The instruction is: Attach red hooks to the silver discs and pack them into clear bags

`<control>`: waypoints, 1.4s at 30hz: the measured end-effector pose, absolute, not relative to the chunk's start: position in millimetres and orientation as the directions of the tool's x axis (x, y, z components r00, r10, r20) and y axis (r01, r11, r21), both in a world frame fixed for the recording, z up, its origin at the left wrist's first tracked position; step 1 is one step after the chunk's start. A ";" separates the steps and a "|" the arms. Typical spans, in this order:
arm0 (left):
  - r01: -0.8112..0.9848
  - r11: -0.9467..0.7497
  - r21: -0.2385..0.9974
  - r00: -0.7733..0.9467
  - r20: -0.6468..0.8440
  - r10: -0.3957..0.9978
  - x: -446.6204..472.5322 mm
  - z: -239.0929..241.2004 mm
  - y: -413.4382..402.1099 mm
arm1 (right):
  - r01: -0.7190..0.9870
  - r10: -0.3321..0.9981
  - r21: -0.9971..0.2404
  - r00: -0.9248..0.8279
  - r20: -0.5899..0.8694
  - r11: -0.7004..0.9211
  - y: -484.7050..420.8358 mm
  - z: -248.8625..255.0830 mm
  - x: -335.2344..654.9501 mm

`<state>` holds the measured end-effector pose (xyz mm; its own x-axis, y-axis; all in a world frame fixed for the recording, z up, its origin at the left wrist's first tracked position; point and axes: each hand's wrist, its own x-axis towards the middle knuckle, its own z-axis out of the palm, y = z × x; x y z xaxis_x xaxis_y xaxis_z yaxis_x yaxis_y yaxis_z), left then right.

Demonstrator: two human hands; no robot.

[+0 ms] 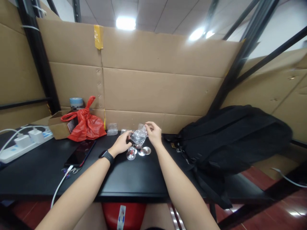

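A crumpled clear plastic bag (139, 135) is between my hands, just above the black table top. My right hand (153, 132) pinches its upper right corner between thumb and fingers. At the bag's left edge is my left hand (122, 143), wearing a dark wristwatch; its thumb stands apart from its fingers, and the fingertips seem to touch the plastic. Below the bag lie several shiny round metal discs, among them one disc (130, 155) with a red centre near my left thumb and another disc (147, 150) nearer my right wrist. The bag partly covers the discs behind.
Small clear packets (112, 129) lie by the cardboard wall (153, 89). On the left are a red plastic bag (87, 124), a cardboard box (59, 126), a phone (81, 153) and a power strip (26, 147). A black backpack (235, 137) fills the right side.
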<state>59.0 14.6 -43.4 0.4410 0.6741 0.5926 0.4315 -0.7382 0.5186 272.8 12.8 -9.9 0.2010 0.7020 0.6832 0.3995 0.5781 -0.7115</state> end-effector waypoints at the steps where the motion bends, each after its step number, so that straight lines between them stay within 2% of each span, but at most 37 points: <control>1: 0.453 -0.762 0.463 0.433 0.633 0.642 58.7 -39.4 11.7 | 0.385 0.717 -0.728 0.203 0.667 0.568 13.0 -10.2 272.7; 4: 0.503 -0.806 0.312 0.477 0.678 0.560 58.8 -26.7 0.3 | 0.339 0.764 -0.770 0.184 0.618 0.541 14.3 -11.4 271.2; 9: 0.521 -0.845 0.116 0.628 0.619 0.472 68.3 -16.7 -13.0 | 0.258 0.803 -0.804 0.140 0.580 0.535 17.1 -14.1 267.1; 14: 0.475 -0.879 0.045 0.689 0.602 0.404 76.2 -20.4 -7.7 | 0.181 0.840 -0.837 0.086 0.536 0.516 18.9 -16.8 262.7; 17: 0.528 -0.849 0.019 0.672 0.603 0.431 63.2 -20.1 5.8 | 0.191 0.827 -0.840 0.166 0.537 0.507 23.9 -22.9 266.1; 19: 0.643 -0.766 0.022 0.586 0.630 0.510 45.8 -20.2 20.9 | 0.269 0.794 -0.829 0.255 0.552 0.490 29.4 -28.7 272.2; 21: 0.771 -0.633 0.069 0.438 0.665 0.605 26.1 -23.8 40.0 | 0.409 0.769 -0.784 0.251 0.588 0.467 36.3 -34.1 279.0; 23: 0.842 -0.524 0.133 0.331 0.639 0.694 10.4 -32.5 59.7 | 0.541 0.773 -0.703 0.142 0.618 0.462 44.7 -37.8 282.6; 26: 0.892 -0.404 0.204 0.250 0.523 0.815 1.2 -51.9 81.4 | 0.668 0.793 -0.557 -0.082 0.603 0.493 60.2 -39.2 275.5; 29: 0.925 -0.307 0.223 0.203 0.395 0.896 3.3 -67.2 88.4 | 0.759 0.813 -0.382 -0.321 0.486 0.528 76.4 -37.0 254.4; 33: 0.934 -0.277 0.227 0.205 0.295 0.933 3.9 -71.8 86.8 | 0.822 0.835 -0.216 -0.454 0.312 0.527 95.1 -32.1 221.0; 38: 0.933 -0.269 0.238 0.195 0.293 0.936 0.7 -70.3 87.7 | 0.835 0.864 -0.230 -0.462 0.199 0.499 114.8 -30.4 198.1; 42: 0.935 -0.261 0.241 0.190 0.279 0.941 1.7 -69.6 86.7 | 0.801 0.851 -0.291 -0.471 0.232 0.523 121.8 -32.5 198.5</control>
<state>1.7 86.7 -69.6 0.1904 0.9412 0.2790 0.9349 -0.2606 0.2408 198.5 121.8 -32.5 -0.4712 0.8511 0.2316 0.8013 0.5228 -0.2908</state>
